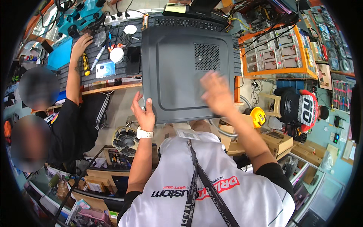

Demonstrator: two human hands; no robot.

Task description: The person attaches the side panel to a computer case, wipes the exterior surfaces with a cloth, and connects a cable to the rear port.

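A dark grey computer case side panel [176, 75] with a square mesh vent [207, 56] lies flat before me, its near end jutting past the workbench edge toward my lap. My left hand [144, 113] holds its near left corner, thumb on top and the other fingers along the side. Over the right part of the panel, below the vent, my right hand [218, 92] is smeared by motion. Its fingers point up and left, and whether they touch the surface is unclear.
Beyond the panel lies a black keyboard [189, 23]. To the left are a phone [133, 60], a white round container [117, 55] and a yellow screwdriver [86, 64]. Another person's arm [74, 72] reaches onto the bench there. An orange display case [278, 53] stands at right, above cardboard boxes [278, 142].
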